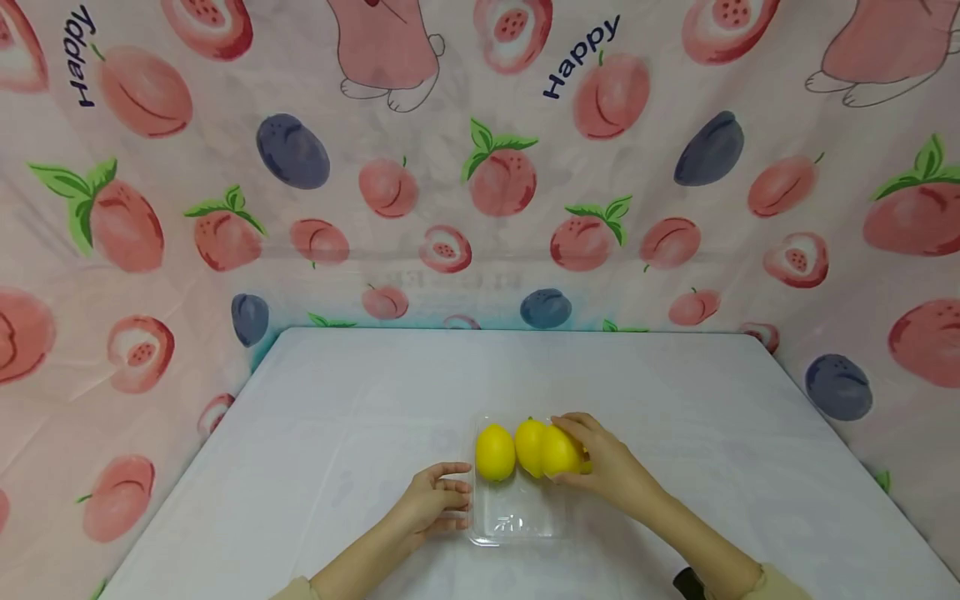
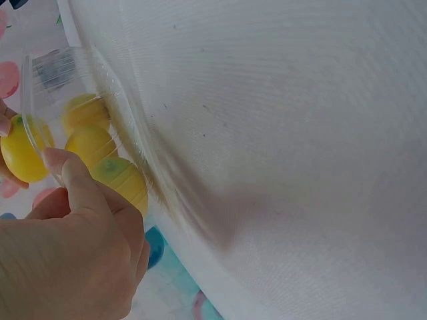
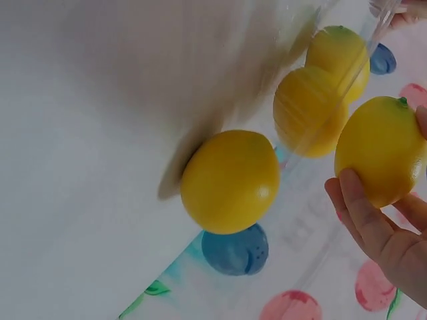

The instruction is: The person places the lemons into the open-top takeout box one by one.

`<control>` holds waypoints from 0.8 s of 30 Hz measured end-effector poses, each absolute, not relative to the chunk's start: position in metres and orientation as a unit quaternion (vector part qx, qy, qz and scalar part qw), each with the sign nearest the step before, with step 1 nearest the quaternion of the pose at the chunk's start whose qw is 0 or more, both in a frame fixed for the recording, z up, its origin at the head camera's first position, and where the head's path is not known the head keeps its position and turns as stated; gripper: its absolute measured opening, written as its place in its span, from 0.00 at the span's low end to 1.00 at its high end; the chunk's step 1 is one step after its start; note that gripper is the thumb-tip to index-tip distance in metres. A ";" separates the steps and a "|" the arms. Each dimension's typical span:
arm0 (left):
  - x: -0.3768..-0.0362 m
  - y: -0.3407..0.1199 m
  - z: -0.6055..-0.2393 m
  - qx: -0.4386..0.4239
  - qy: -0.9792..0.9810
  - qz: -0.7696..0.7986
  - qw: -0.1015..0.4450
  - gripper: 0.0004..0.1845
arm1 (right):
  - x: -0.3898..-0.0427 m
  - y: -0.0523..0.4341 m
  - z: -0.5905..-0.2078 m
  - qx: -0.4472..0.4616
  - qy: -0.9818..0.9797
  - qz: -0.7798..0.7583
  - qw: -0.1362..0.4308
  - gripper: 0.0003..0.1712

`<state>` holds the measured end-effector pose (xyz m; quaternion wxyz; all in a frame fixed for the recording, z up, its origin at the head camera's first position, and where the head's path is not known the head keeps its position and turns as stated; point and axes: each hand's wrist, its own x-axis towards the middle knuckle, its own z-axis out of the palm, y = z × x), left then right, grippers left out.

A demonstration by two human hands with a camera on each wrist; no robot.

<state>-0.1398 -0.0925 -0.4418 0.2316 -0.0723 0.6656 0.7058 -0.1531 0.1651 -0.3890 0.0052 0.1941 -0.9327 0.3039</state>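
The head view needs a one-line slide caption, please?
Right hand holds a lemon over a clear tray; left hand steadies it.

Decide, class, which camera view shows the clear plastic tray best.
The head view: the whole clear plastic tray lies on the table, the left hand at its edge. The left wrist view shows one blurred wall; the right wrist view only a faint edge.

Both forearms reach forward from the near edge. The left hand [image 1: 433, 502] lies low with fingers curled inward, thumb pressing forward. The right hand [image 1: 600, 463] is raised slightly, its fingers and thumb curved in a grip.
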 end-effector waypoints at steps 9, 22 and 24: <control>-0.140 -0.093 -0.444 -0.072 0.662 0.709 0.232 0.24 | -0.151 0.147 -0.394 0.225 -0.928 0.296 0.006 0.38; -0.138 -0.093 -0.441 -0.073 0.666 0.706 0.228 0.25 | -0.145 0.129 -0.402 0.281 -0.913 0.294 -0.025 0.38; -0.138 -0.093 -0.441 -0.069 0.665 0.708 0.230 0.25 | -0.144 0.128 -0.402 0.287 -0.912 0.293 -0.031 0.38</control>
